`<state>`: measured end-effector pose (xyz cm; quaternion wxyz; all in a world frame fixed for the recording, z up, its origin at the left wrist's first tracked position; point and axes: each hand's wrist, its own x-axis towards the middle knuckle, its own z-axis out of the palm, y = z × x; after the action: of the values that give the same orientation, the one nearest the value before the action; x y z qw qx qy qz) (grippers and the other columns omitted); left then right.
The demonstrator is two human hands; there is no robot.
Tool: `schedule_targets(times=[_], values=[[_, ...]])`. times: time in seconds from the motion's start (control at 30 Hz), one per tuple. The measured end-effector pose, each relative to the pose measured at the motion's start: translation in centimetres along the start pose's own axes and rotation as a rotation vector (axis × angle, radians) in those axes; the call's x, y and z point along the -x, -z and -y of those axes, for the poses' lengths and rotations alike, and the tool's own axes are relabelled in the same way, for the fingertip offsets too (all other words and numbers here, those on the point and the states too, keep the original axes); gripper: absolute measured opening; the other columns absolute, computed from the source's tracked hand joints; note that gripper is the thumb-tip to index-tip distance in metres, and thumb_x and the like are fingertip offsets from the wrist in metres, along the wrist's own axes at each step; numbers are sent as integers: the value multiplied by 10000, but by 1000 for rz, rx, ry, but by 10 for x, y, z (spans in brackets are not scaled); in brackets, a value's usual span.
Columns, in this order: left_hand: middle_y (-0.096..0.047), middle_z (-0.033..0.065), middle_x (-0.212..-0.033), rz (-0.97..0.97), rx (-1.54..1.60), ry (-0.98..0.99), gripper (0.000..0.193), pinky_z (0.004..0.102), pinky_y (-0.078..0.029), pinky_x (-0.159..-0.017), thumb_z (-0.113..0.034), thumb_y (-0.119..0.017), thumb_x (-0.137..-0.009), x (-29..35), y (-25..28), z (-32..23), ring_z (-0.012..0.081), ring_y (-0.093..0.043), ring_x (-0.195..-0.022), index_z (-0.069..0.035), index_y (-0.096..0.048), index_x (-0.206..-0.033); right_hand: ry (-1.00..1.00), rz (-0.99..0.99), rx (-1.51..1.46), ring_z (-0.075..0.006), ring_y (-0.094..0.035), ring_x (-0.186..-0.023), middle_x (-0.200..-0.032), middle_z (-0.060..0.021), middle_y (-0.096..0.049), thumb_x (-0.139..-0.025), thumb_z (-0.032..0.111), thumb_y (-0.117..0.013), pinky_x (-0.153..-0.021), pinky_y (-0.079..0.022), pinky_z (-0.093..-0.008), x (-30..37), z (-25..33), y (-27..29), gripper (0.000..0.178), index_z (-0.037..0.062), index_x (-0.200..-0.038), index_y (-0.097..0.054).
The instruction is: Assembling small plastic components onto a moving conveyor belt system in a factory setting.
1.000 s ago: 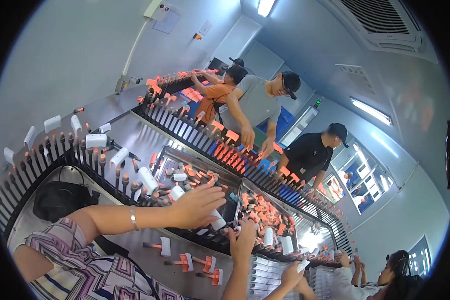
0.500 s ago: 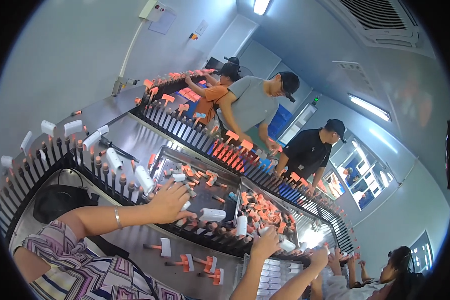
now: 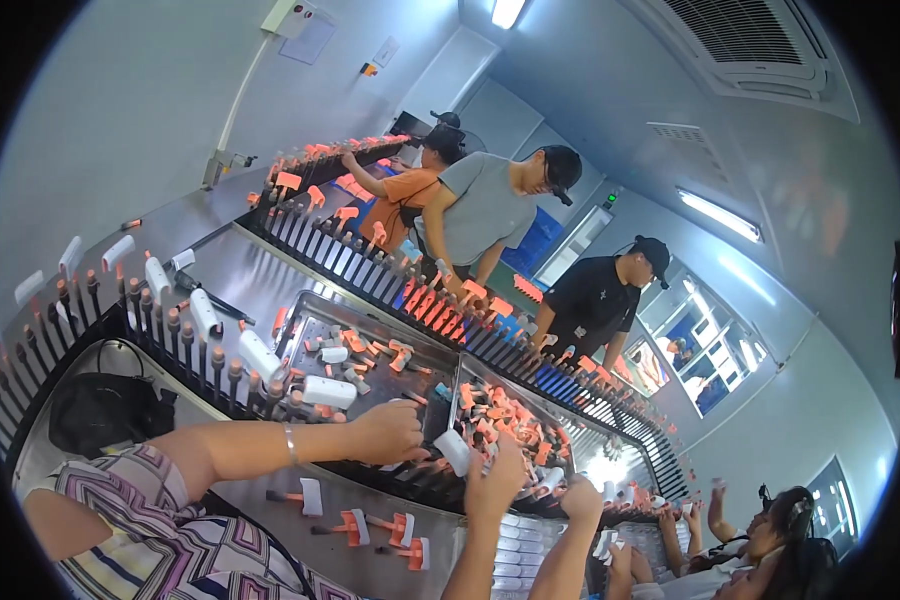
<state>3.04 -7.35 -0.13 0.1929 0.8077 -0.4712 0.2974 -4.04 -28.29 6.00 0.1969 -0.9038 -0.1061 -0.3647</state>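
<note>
My left hand, with a bangle at the wrist, is over the near row of dark posts, its fingers curled; what they hold, if anything, is hidden. Right of it a white plastic shell stands tilted at the fingers of my right hand, which look closed on it. Another white shell lies behind my left wrist. A metal tray beyond holds loose orange, grey and white parts. Next to it is a heap of orange parts.
Curved black racks of posts enclose the metal table. Several orange-and-white T-shaped pieces lie in front of me, and a black bag sits at left. A co-worker's hand is close on my right. Other people stand across the table.
My left hand has moved right, from above the tray's near left edge towards my right hand, and its fingers have curled. The view has shifted slightly.
</note>
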Motion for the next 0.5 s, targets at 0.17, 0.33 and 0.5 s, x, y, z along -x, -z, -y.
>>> schedule_targets(times=[0.17, 0.33, 0.5], values=[[-534, 42, -644, -154, -60, 36, 283, 375, -446, -766, -300, -673, -807, 0, 15, 1, 243, -531, -713, -97, -579, -634, -97, -539, 228, -368, -577, -1088, -1184, -231, -613, -892, 101, -559, -946, -421, -427, -24, -48, 60, 429, -23, -1298, -498], [-532, 48, -657, -212, -121, 140, 235, 393, -445, -759, -229, -703, -760, 28, 28, 7, 252, -546, -760, -87, -571, -626, -210, -287, 125, -371, -530, -1154, -1088, -178, -619, -861, 121, -623, -960, -424, -437, -15, -72, 29, 226, -10, -1045, -614], [-590, 81, -912, -209, -109, 119, 188, 430, -426, -953, -221, -695, -778, 35, 61, -18, 260, -581, -919, -70, -613, -854, -25, -41, 316, -375, -501, -1189, -1017, -145, -615, -808, 162, -691, -960, -439, -470, 28, -83, -27, 151, 67, -918, -651]])
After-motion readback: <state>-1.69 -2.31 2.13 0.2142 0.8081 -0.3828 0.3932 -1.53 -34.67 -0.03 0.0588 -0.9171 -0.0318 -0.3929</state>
